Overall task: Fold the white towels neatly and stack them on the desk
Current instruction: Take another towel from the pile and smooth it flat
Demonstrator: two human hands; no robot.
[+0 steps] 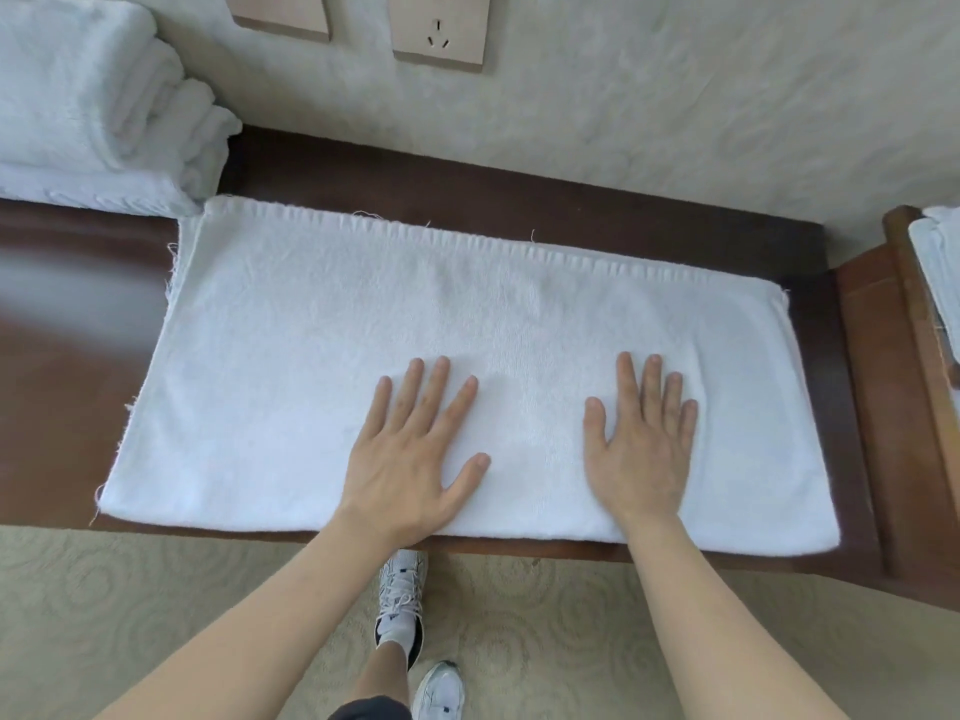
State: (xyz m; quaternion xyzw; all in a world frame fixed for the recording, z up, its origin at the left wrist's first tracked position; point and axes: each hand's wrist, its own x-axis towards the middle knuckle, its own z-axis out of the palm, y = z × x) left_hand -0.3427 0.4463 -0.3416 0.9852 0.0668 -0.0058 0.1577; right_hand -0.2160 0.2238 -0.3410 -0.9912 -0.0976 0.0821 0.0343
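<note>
I see a dark brown wooden desk (pixel 78 356) running along the wall, its polished top catching a pale glare at the left. A white towel (pixel 415 330) lies spread flat across most of its width, the near edge reaching the front lip and frayed threads showing at the left side. At the far left corner a stack of folded white towels (pixel 93 111) sits on the desk, just beside the flat towel's corner. Below the front edge I see pale patterned carpet (pixel 156 589).
</note>
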